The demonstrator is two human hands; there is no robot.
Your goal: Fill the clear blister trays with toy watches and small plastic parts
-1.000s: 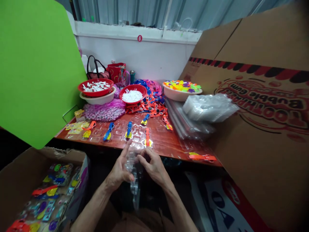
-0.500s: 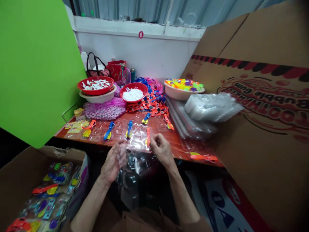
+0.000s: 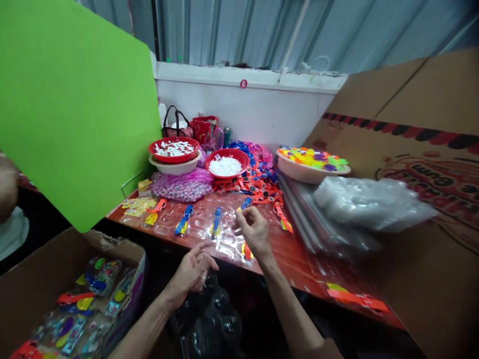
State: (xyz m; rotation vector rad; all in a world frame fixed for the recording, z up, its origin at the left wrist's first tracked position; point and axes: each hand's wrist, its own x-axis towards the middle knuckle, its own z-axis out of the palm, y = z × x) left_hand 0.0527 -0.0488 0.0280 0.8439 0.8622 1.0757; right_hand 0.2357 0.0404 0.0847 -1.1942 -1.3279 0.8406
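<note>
A clear moulded plastic sheet hangs below the near edge of the table, its top pinched in the left hand. The right hand is over the table, thumb and fingertips drawn close together; whether they grip anything, I cannot tell. 3 blue straps lie beyond the hands. Behind them stand 2 red bowls of white pieces, and at left a cardboard box holds filled packs
</note>
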